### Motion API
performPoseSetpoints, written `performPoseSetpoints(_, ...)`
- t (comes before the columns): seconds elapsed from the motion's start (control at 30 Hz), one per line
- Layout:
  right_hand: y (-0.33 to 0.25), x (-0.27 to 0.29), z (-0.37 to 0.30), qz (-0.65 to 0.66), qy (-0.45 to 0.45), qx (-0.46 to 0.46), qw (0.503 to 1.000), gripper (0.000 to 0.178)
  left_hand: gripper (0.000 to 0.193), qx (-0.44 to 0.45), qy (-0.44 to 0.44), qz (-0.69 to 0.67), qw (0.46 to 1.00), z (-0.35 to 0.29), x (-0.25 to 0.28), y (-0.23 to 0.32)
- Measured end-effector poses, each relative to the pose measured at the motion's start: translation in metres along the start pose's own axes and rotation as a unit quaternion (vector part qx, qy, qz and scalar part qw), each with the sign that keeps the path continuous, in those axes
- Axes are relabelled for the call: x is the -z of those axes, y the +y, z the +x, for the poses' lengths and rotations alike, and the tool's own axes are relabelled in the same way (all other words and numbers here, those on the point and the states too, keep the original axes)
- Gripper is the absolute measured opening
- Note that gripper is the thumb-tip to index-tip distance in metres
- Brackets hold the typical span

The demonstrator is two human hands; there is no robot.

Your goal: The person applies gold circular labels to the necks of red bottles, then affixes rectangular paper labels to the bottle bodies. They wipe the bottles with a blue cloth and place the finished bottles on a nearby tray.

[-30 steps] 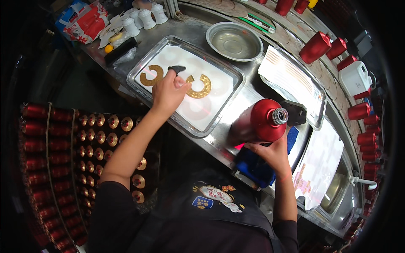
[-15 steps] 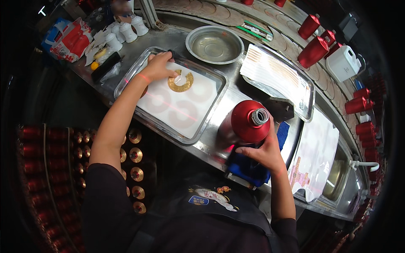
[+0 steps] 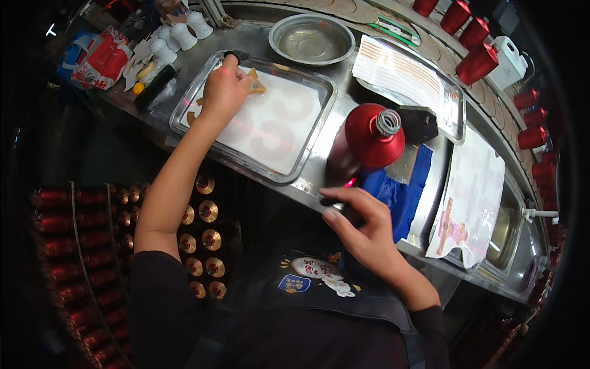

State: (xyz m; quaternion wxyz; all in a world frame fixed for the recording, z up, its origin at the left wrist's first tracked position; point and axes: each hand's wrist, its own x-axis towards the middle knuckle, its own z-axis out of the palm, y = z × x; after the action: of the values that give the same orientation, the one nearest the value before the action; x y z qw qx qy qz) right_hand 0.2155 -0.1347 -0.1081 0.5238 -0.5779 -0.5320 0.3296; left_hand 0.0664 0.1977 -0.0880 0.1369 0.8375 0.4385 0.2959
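My left hand (image 3: 225, 89) is over a metal tray (image 3: 301, 167), its fingers closed on a gold label (image 3: 257, 83) that stands bent up. Beneath it lies a white sheet (image 3: 258, 132) with faint C-shaped marks. A dark cover shows on a left fingertip. My right hand (image 3: 365, 230) hovers by the bench's front edge, thumb and fingers apart, holding nothing; something dark shows at a fingertip. Beyond it a glossy red bottle (image 3: 369, 138) with a clear threaded neck is beside a blue cloth (image 3: 405, 197). The bottle's base is hidden or blurred.
A round metal basin (image 3: 312, 39) sits behind the tray. To the right are a second tray with striped sheets (image 3: 399, 71), a white sheet (image 3: 470, 190) and a sink (image 3: 505, 243). Red bottles (image 3: 476, 63) line the far side; gold-topped ones (image 3: 211, 240) stand lower left.
My right hand has let go of the red bottle and drawn back toward me. My left hand has gripped the gold label and bent it up off the sheet.
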Motion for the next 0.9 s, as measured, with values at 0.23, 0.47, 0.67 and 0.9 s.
performPoseSetpoints(0.23, 0.024, -0.088, 0.042, 0.372, -0.047, -0.247, 0.894, 0.051, 0.043, 0.071, -0.075, -0.334, 0.937, -0.095, 0.047, 0.080)
performPoseSetpoints(0.47, 0.010, -0.061, 0.008, 0.478, 0.108, -0.161, 0.857, 0.042, 0.051, 0.102, -0.089, -0.486, 0.863, -0.155, 0.062, 0.115)
performPoseSetpoints(0.67, -0.022, 0.004, -0.017, 0.304, 0.170, -0.060, 0.936, 0.036, 0.058, 0.059, -0.088, -0.556, 0.824, -0.182, 0.044, 0.153)
performPoseSetpoints(0.9, -0.027, 0.111, 0.029, 0.033, 0.041, 0.026, 0.998, 0.031, 0.040, -0.016, -0.037, -0.561, 0.827, -0.156, -0.007, 0.173)
